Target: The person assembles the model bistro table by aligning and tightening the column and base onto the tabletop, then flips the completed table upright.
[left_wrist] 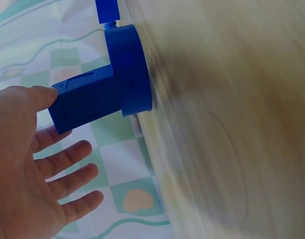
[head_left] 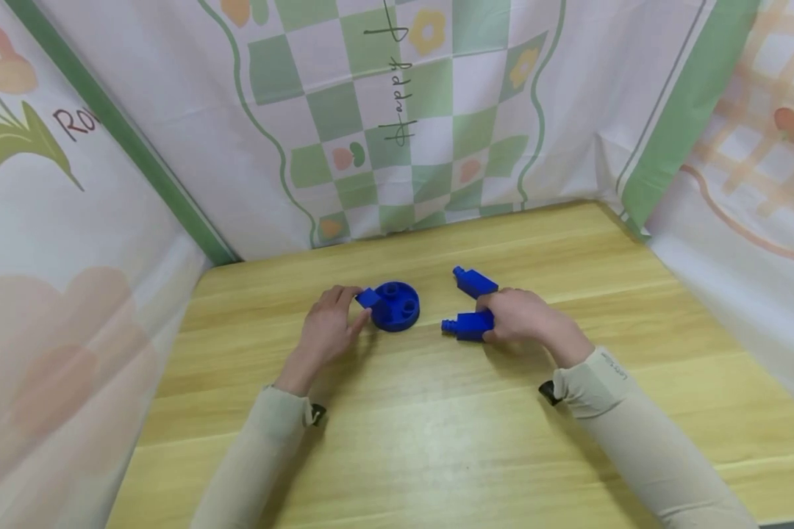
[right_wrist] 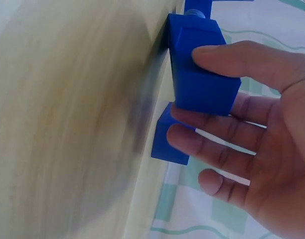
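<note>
The left hand [head_left: 328, 323] pinches the free end of a standing blue block [left_wrist: 87, 99] between thumb and forefinger, its other fingers spread, while the block's lower end meets the round blue base [head_left: 397, 317] on the wooden table [head_left: 397, 441]. The joint itself is hidden, so how firmly the block sits cannot be told; if it is loose, a sideways push at the top could lever it out or tip the base, which no hand holds directly. The right hand [head_left: 519, 316] grips a nearer blue block [head_left: 473, 326] by its plain end, thumb on one face and fingers against another, the ridged tip pointing toward the base. That hold seems likely to let the block roll or droop if the tip meets something off-centre. A farther blue block [head_left: 478, 283] lies just beside those fingers, and a careless sweep could knock it away. Turning the base without care might also misalign its open sockets [head_left: 409, 307].
</note>
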Available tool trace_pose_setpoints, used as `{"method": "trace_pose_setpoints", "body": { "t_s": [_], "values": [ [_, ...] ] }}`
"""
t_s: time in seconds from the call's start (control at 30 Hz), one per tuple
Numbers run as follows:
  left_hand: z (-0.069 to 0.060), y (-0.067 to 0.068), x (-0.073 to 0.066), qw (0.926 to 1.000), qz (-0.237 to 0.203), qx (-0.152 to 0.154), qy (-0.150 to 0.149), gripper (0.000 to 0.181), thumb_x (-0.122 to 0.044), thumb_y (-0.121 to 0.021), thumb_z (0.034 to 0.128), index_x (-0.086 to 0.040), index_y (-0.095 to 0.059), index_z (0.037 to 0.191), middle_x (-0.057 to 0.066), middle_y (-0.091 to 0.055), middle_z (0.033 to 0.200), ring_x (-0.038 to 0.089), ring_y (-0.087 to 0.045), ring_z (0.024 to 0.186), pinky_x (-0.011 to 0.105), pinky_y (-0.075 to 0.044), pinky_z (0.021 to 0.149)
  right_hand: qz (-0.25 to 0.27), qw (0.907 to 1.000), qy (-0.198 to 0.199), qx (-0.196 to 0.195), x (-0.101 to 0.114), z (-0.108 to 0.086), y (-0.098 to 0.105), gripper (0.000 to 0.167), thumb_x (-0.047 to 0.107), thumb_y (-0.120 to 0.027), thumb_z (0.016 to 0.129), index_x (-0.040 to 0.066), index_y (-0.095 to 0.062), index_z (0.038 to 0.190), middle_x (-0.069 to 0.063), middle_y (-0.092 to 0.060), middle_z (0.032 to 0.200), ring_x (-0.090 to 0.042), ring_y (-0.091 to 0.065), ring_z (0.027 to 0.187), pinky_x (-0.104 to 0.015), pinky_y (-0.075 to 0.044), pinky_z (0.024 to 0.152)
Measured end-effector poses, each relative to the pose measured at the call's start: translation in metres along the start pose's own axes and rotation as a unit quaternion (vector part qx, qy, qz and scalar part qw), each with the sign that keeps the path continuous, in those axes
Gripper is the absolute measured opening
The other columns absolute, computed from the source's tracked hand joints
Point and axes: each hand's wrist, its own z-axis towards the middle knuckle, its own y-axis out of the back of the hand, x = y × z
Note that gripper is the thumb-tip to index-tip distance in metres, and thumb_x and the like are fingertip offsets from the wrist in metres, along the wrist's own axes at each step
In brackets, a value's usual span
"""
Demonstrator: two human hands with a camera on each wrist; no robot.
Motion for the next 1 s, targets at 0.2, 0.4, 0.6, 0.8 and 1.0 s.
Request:
{"method": "trace_pose_setpoints", "body": {
  "t_s": [0.2, 0.4, 0.6, 0.8, 1.0],
  "values": [
    [-0.001, 0.0, 0.0, 0.9999, -0.009, -0.002, 0.012, 0.052, -0.048, -0.056, 0.0994, -0.014, -0.052, 0.139, 0.012, -0.058, 0.135, 0.031, -0.054, 0.127, 0.049, -0.05, 0.103, 0.021, 0.9996, 0.011, -0.018, 0.0, 0.003, 0.003, 0.043, 0.031, -0.078, 0.083, 0.01, -0.068, 0.119, -0.01, -0.072, 0.102, -0.029, -0.067, 0.095, -0.051, -0.056, 0.084],
    [0.0, 0.0, 0.001, 0.9998, -0.009, -0.006, 0.014, 0.049, -0.047, -0.053, 0.1013, -0.013, -0.053, 0.138, 0.011, -0.058, 0.134, 0.03, -0.055, 0.126, 0.048, -0.051, 0.102, 0.029, 0.9988, 0.013, -0.038, 0.001, 0.005, 0.005, 0.044, 0.032, -0.078, 0.084, 0.011, -0.067, 0.12, -0.009, -0.072, 0.101, -0.025, -0.065, 0.091, -0.048, -0.055, 0.082],
    [0.0, 0.001, 0.001, 0.9996, -0.015, -0.011, 0.022, 0.049, -0.047, -0.054, 0.101, -0.013, -0.053, 0.137, 0.011, -0.058, 0.133, 0.031, -0.056, 0.125, 0.048, -0.051, 0.101, 0.046, 0.9966, 0.02, -0.066, 0.003, 0.008, 0.006, 0.044, 0.034, -0.078, 0.084, 0.011, -0.067, 0.12, -0.007, -0.071, 0.098, -0.021, -0.066, 0.087, -0.044, -0.055, 0.079],
    [0.0, 0.001, 0.0, 0.9995, -0.019, -0.01, 0.025, 0.049, -0.047, -0.054, 0.101, -0.013, -0.053, 0.136, 0.012, -0.058, 0.133, 0.031, -0.055, 0.125, 0.048, -0.051, 0.102, 0.057, 0.9933, 0.029, -0.096, 0.006, 0.011, 0.01, 0.045, 0.031, -0.079, 0.084, 0.008, -0.066, 0.121, -0.007, -0.072, 0.099, -0.023, -0.068, 0.09, -0.045, -0.056, 0.08],
    [0.0, 0.0, 0.002, 0.9994, -0.017, -0.012, 0.026, 0.049, -0.048, -0.052, 0.1011, -0.013, -0.054, 0.135, 0.011, -0.059, 0.132, 0.031, -0.056, 0.125, 0.048, -0.051, 0.101, 0.066, 0.9904, 0.031, -0.117, 0.01, 0.015, 0.015, 0.047, 0.033, -0.079, 0.084, 0.009, -0.065, 0.122, -0.008, -0.074, 0.103, -0.025, -0.07, 0.096, -0.046, -0.057, 0.084]
  ]
}}
